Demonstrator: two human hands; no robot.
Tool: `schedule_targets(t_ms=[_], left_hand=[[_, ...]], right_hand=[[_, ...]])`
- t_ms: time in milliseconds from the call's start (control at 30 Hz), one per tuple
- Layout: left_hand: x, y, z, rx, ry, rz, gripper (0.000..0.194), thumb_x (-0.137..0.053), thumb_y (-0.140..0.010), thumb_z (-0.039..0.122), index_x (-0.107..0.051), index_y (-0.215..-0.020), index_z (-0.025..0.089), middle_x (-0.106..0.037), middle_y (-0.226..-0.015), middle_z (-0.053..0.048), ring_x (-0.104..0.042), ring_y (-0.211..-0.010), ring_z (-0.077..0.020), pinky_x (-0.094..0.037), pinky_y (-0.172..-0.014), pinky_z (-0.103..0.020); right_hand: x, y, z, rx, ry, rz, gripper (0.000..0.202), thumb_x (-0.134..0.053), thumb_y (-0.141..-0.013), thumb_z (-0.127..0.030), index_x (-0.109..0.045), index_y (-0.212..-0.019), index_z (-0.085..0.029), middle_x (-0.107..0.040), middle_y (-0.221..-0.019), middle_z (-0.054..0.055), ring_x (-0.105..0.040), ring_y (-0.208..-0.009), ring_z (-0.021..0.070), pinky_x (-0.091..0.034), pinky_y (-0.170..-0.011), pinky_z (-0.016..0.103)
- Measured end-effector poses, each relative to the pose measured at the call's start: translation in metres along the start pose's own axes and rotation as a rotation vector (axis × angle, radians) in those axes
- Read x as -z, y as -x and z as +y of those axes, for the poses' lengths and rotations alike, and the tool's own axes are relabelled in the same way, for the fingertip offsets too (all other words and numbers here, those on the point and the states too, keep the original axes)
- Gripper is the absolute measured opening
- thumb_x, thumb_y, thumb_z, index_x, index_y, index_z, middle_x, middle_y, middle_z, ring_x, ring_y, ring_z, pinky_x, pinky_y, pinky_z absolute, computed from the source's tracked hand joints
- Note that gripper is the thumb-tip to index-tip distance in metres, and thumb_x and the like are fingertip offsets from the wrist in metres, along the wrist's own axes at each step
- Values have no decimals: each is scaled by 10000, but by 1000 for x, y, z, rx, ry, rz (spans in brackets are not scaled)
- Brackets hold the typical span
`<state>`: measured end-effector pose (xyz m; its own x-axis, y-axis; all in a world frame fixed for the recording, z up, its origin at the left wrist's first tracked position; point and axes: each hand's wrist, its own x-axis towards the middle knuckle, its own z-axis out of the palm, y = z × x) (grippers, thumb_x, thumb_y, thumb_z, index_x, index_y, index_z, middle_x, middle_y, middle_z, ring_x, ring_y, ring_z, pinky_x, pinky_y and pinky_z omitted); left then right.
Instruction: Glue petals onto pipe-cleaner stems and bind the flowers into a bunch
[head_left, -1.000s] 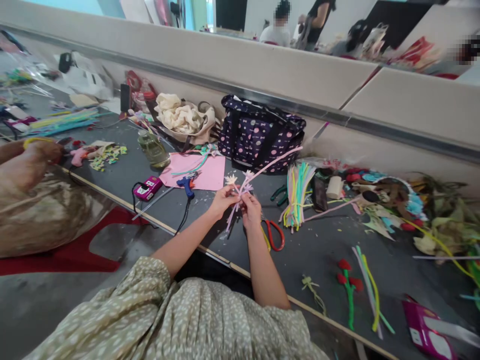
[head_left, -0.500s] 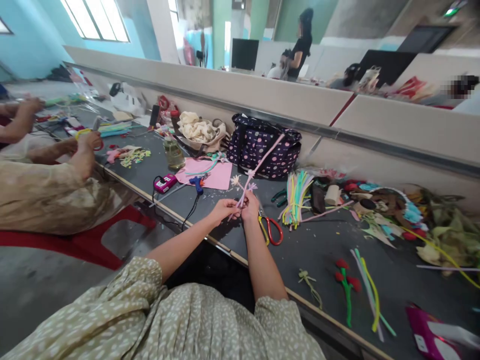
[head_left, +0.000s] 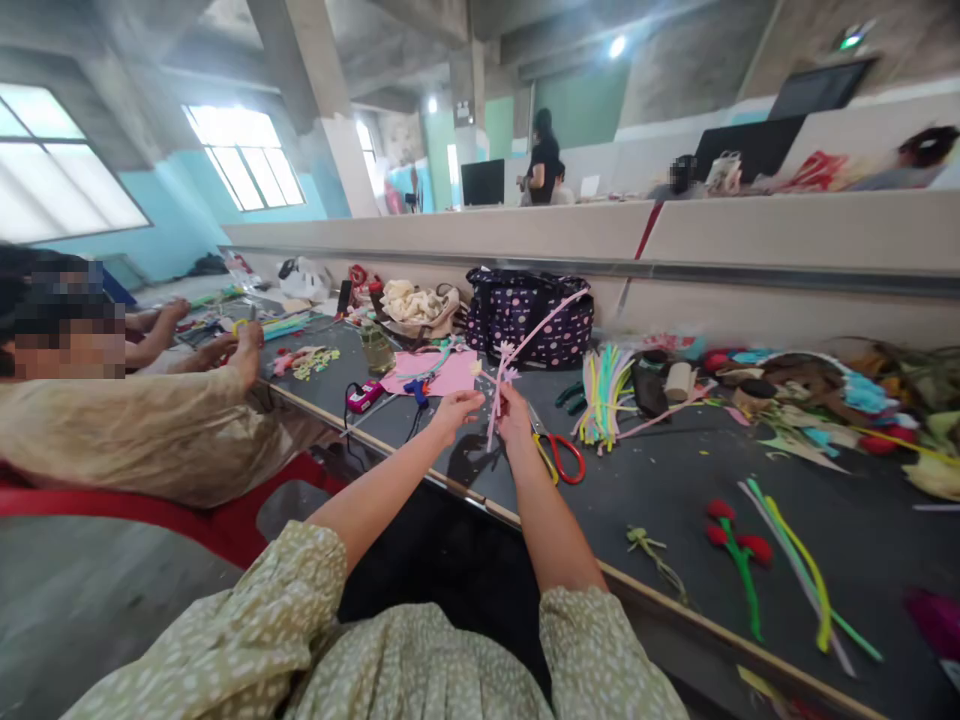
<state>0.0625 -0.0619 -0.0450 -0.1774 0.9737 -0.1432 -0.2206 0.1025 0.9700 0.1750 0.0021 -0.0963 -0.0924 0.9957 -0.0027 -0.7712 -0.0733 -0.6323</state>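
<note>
Pink fuzzy stems with small pale flower shapes [head_left: 504,372] stand upright in my right hand [head_left: 514,412], its fingers closed round them; one long stem arcs up to the right, in front of the dark patterned bag. Just left of the stems is my left hand [head_left: 459,412], its thumb and fingertips pressed together; whatever may be between them is too small to make out. Red-and-yellow-handled scissors [head_left: 568,460] lie beside my right wrist. A blue glue gun [head_left: 418,390] rests by the pink sheet [head_left: 450,374], left of my hands.
A bundle of coloured stems [head_left: 602,395] lies right of the scissors. The dotted bag [head_left: 529,320] stands behind. Red-tipped green stems [head_left: 742,560] lie at the front right. At the left sits a person, hands over the table. A low partition runs behind.
The view has tilted up and turned slightly left. My left hand has come away from the stems, leaving a gap; my right hand still holds them.
</note>
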Motion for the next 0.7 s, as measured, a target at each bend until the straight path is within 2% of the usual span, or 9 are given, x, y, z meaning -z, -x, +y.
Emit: schedule_targets(t_ms=[133, 233, 467, 700], left_hand=[[-26, -15, -2, -41, 79, 33, 333, -862, -509, 322, -677, -715, 137, -652, -683, -38, -581, -626, -111, -420, -576, -230], [-36, -28, -5, -96, 133, 48, 323, -850, -506, 308, -648, -695, 142, -648, -668, -22, -570, -600, -97, -425, -583, -231], [-32, -51, -3, -134, 129, 3, 326, -845, -511, 288, -646, -715, 131, -646, -671, -18, -570, -581, -96, -420, -546, -220], [-36, -53, 0, -122, 65, -107, 291, -842, -509, 233, -653, -697, 115, -616, -617, -1, -540, -523, -83, -408, -515, -217]], right_hand=[[-7, 5, 3, -22, -39, -17, 234, -795, -591, -293, -607, -676, -183, -554, -462, -69, -437, -360, 68, -326, -338, 194], [-10, 6, 5, -1, -46, -19, 240, -800, -583, -278, -613, -702, -184, -591, -503, -64, -474, -395, 74, -360, -364, 192], [-4, -1, -2, 50, -22, 25, 330, -827, -574, -319, -631, -809, -194, -603, -552, -66, -494, -434, 62, -359, -380, 160], [3, -4, -13, 146, 29, 136, 302, -801, -582, -352, -642, -771, -178, -596, -592, -64, -439, -450, 41, -342, -395, 161]])
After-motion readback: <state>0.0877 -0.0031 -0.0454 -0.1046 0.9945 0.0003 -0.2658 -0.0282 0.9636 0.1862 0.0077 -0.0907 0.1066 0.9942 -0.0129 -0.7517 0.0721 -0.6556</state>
